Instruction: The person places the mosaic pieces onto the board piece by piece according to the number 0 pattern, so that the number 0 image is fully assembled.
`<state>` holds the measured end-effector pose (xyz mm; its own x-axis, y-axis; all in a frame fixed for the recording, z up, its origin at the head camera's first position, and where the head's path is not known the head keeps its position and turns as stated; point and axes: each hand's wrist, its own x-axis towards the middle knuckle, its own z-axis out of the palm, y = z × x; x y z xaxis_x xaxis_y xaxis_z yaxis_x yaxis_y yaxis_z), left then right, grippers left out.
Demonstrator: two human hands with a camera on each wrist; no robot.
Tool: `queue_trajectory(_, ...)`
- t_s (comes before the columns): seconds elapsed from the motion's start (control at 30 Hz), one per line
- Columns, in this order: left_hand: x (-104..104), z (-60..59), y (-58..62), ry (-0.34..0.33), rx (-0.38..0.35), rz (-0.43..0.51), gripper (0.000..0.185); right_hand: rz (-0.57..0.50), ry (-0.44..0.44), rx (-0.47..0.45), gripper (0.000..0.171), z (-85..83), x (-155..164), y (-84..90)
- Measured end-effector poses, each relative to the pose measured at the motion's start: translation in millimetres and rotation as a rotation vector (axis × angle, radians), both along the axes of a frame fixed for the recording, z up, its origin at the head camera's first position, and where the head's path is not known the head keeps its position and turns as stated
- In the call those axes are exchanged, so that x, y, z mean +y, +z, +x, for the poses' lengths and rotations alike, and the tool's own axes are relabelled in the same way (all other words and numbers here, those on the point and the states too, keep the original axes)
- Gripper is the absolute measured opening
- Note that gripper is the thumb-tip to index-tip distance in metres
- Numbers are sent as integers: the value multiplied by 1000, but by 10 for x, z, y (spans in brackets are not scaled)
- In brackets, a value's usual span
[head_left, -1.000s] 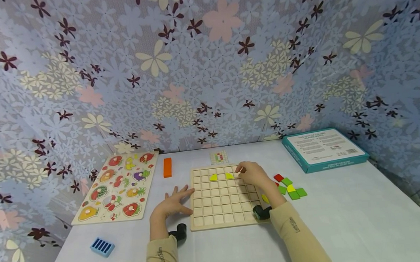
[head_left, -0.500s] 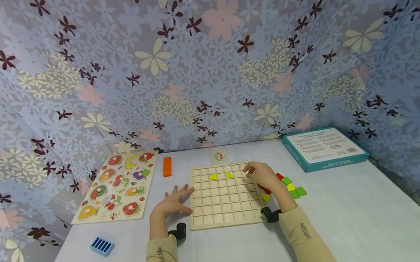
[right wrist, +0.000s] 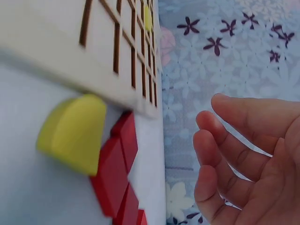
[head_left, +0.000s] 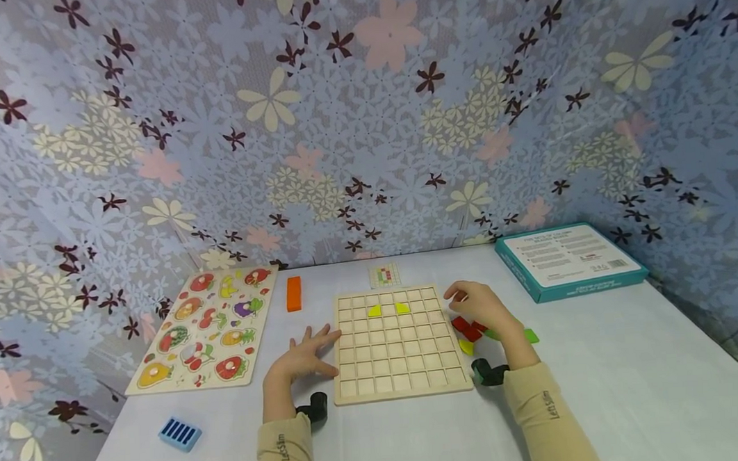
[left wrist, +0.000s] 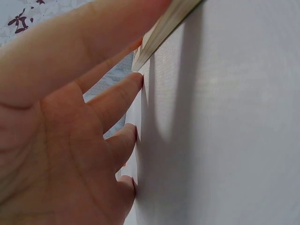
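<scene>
Left hand (head_left: 303, 359) flat on the white surface (head_left: 602, 385), fingers spread and straight, tips touching the left edge of the wooden grid board (head_left: 396, 344). The left wrist view confirms it: fingers (left wrist: 117, 101) pressed down, board edge just at the tips. It holds nothing.

Right hand (head_left: 482, 308) hovers just off the board's right edge, over the pile of loose tiles. Fingers loosely curled, nothing between them; the right wrist view shows the fingers (right wrist: 225, 154) bent and bare, palm facing the pieces.

The tiles lie directly beneath and a little toward me from the right hand: red tiles (head_left: 468, 328) nearest the board, a yellow quarter-round tile (head_left: 466, 348) touching the board's edge, green tiles (head_left: 530, 335) farther right, partly hidden by my wrist. In the wrist view the yellow piece (right wrist: 72, 133) sits against the board with the red pieces (right wrist: 115, 173) beside it.

Right hand is plainly the nearer one; the left is across the whole board from the pile.

Two yellow tiles (head_left: 388, 309) already sit in the board's second row. A pattern card (head_left: 385, 275) lies just beyond the board's far edge.
</scene>
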<state>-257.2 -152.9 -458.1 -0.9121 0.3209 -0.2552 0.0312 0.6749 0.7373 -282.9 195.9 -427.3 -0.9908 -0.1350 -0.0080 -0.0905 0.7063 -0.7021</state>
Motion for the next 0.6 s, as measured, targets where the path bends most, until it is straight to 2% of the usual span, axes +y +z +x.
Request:
queue_trajectory(0.23, 2, 0, -18, 2, 1, 7, 79, 2, -29, -40, 21, -26, 124, -54)
queue_trajectory(0.47, -3, 4, -10, 2, 3, 4, 79, -4, -35, -36, 21, -29, 212, -127)
queue_trajectory(0.6, -3, 10, -10, -1, 1, 1, 79, 53, -92, -28, 24, -35, 263, -172)
